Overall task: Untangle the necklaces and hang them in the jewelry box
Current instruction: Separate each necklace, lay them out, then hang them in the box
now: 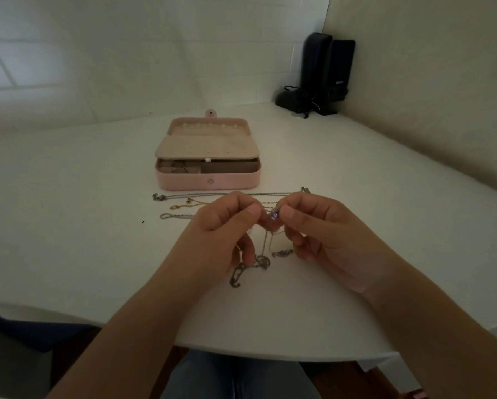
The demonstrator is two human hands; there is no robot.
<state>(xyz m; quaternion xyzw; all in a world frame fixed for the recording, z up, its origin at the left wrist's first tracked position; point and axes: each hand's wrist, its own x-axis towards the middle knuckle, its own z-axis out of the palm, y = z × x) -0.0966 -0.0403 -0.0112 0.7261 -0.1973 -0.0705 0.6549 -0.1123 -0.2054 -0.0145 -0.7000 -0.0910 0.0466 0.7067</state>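
Centrally, both hands (pixel 273 226) pinch a necklace (pixel 266 246) above the table (pixel 69 226).

My box (pixel 208 180) is pale pink outside, with a beige flap and brown compartments inside. The table (pixel 69 226) I work on is plain white. Most chains (pixel 207 194) lying on it are dull silver; one (pixel 188 203) is gold. The pendant (pixel 275 215) at my fingertips glints violet. The speakers (pixel 325 73) in the corner are black, and my jeans (pixel 235 378) are blue.
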